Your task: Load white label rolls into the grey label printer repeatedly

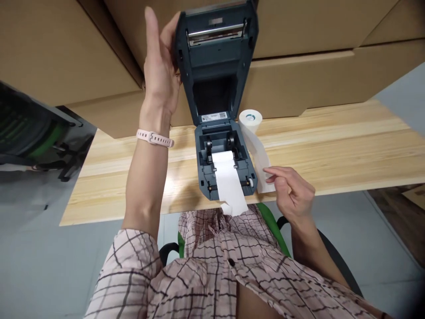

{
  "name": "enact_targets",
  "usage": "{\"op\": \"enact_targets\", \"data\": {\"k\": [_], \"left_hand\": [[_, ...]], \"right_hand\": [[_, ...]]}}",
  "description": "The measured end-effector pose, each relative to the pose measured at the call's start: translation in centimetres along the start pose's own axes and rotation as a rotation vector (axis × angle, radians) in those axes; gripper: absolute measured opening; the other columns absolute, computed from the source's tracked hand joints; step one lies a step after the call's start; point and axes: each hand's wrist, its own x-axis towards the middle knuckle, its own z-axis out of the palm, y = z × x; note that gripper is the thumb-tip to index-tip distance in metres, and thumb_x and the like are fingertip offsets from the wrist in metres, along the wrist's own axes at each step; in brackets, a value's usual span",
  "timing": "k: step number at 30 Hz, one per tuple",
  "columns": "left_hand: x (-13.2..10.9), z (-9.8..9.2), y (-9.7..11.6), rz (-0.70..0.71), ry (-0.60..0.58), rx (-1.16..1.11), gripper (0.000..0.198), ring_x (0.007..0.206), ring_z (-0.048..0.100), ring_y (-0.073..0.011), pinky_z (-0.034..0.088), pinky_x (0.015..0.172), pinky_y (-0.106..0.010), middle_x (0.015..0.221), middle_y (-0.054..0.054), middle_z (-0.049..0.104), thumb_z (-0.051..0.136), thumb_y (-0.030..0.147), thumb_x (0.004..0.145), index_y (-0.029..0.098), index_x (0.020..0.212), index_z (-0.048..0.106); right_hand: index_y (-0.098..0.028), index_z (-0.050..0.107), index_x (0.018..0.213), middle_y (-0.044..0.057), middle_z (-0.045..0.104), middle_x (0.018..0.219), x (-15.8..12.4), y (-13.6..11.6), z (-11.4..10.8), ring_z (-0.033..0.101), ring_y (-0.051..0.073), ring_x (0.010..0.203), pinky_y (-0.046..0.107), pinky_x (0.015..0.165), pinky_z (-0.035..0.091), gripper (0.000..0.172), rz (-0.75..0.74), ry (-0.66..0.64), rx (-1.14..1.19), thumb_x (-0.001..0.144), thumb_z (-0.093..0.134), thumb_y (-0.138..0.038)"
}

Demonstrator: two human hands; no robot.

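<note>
At the near edge of the wooden table [332, 146], a dark label printer [226, 170] stands open. Its lid [215, 57] is tipped up and back toward the stacked cardboard boxes [315, 84].

The left hand [161, 75] lies flat against the lid's left side, fingers straight and together, not clasped around anything. A pale wristband [154, 137] sits below it.

The right hand [292, 190] pinches thumb and forefinger on the end of a loose strip [259, 155]. This strip runs from a spare roll [250, 118] standing upright just beside the printer's right side.

Inside the bay, loaded paper [229, 181] feeds forward and hangs over the table edge, its end torn ragged.

Risks, as judged:
- The lid is steadied by a flat palm only, so a slip could let it fall onto the bay.
- A pull on the loose strip could topple the spare roll or tear the paper.
- The overhanging loaded paper could catch on the person's shirt [229, 257] and drag askew.
</note>
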Motion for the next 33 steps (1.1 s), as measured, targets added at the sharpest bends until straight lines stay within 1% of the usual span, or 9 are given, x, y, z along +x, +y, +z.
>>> {"op": "enact_targets", "data": {"k": [3, 6, 10, 14, 19, 23, 26, 29, 33], "left_hand": [[-2.7, 0.1, 2.4, 0.05, 0.019, -0.003, 0.085, 0.156, 0.057, -0.0328, 0.058, 0.118, -0.057, 0.144, 0.002, 0.076, 0.026, 0.101, 0.09, 0.046, 0.136, 0.071], [-7.9, -0.4, 3.5, 0.151, 0.011, -0.084, 0.07, 0.148, 0.064, -0.0309, 0.057, 0.118, -0.055, 0.135, 0.003, 0.079, 0.03, 0.093, 0.097, 0.045, 0.122, 0.075], [-16.7, -0.7, 3.1, 0.316, -0.069, -0.141, 0.036, 0.133, 0.07, -0.0265, 0.054, 0.119, -0.055, 0.131, -0.002, 0.078, 0.052, 0.057, 0.111, 0.032, 0.114, 0.077], [-22.9, -0.8, 1.4, 0.346, -0.159, 0.027, 0.021, 0.147, 0.062, -0.0291, 0.048, 0.125, -0.059, 0.141, -0.008, 0.076, 0.059, 0.032, 0.109, 0.025, 0.121, 0.074], [-24.7, -0.2, -0.2, 0.453, -0.119, 0.051, 0.032, 0.156, 0.055, -0.0301, 0.045, 0.127, -0.06, 0.146, -0.009, 0.074, 0.05, 0.03, 0.111, 0.025, 0.134, 0.072], [-25.1, 0.5, -0.7, 0.416, -0.066, 0.029, 0.038, 0.157, 0.054, -0.0284, 0.043, 0.13, -0.059, 0.146, -0.005, 0.075, 0.043, 0.031, 0.113, 0.028, 0.135, 0.073], [-25.5, 0.7, -0.9, 0.415, -0.07, 0.019, 0.039, 0.159, 0.052, -0.0264, 0.042, 0.131, -0.057, 0.148, -0.003, 0.074, 0.043, 0.033, 0.112, 0.032, 0.138, 0.072], [-25.7, 0.7, -1.1, 0.365, -0.093, 0.017, 0.038, 0.161, 0.05, -0.0259, 0.038, 0.134, -0.059, 0.148, 0.0, 0.074, 0.044, 0.039, 0.111, 0.037, 0.135, 0.073], [-27.3, 0.2, -1.4, 0.232, -0.166, 0.049, 0.042, 0.165, 0.043, -0.0324, 0.03, 0.136, -0.066, 0.151, -0.003, 0.072, 0.045, 0.053, 0.108, 0.035, 0.135, 0.073]], "right_hand": [[-0.025, 0.08, 0.116, 0.006, 0.085, 0.097, -0.2, 0.8, -1.1, 0.082, 0.025, 0.092, 0.042, 0.081, 0.056, 0.022, 0.05, 0.018, -0.174, 0.109, 0.06, -0.021], [-0.026, 0.08, 0.111, 0.006, 0.086, 0.099, 0.1, 1.4, -1.5, 0.081, 0.026, 0.095, 0.047, 0.094, 0.054, 0.023, 0.087, 0.058, -0.315, 0.111, 0.057, -0.027], [-0.028, 0.08, 0.108, 0.005, 0.086, 0.103, 0.8, 1.2, -0.9, 0.08, 0.026, 0.097, 0.052, 0.104, 0.055, 0.03, 0.187, 0.128, -0.308, 0.114, 0.052, -0.038], [-0.032, 0.079, 0.122, 0.007, 0.084, 0.119, 1.6, -0.5, 0.7, 0.078, 0.029, 0.114, 0.051, 0.101, 0.061, 0.034, 0.256, 0.186, -0.048, 0.114, 0.05, -0.048], [-0.036, 0.075, 0.136, 0.001, 0.072, 0.153, 3.9, -2.0, 3.3, 0.057, 0.03, 0.153, 0.065, 0.129, 0.043, 0.056, 0.033, -0.027, 0.18, 0.116, 0.029, -0.061], [-0.037, 0.062, 0.156, -0.001, 0.058, 0.169, 5.3, -1.9, 4.6, 0.041, 0.031, 0.166, 0.066, 0.136, 0.031, 0.059, -0.079, -0.235, 0.257, 0.115, 0.029, -0.065], [-0.039, 0.053, 0.164, -0.001, 0.053, 0.172, 5.5, -1.8, 4.6, 0.038, 0.031, 0.168, 0.066, 0.137, 0.029, 0.061, -0.067, -0.294, 0.243, 0.115, 0.029, -0.066], [-0.042, 0.056, 0.161, -0.003, 0.054, 0.172, 5.5, -2.2, 4.4, 0.039, 0.031, 0.168, 0.067, 0.137, 0.029, 0.057, 0.016, -0.325, 0.175, 0.115, 0.03, -0.062], [-0.039, 0.062, 0.156, -0.001, 0.058, 0.168, 5.6, -2.7, 4.3, 0.043, 0.032, 0.165, 0.069, 0.135, 0.033, 0.053, 0.066, -0.344, 0.119, 0.115, 0.032, -0.056]]}}
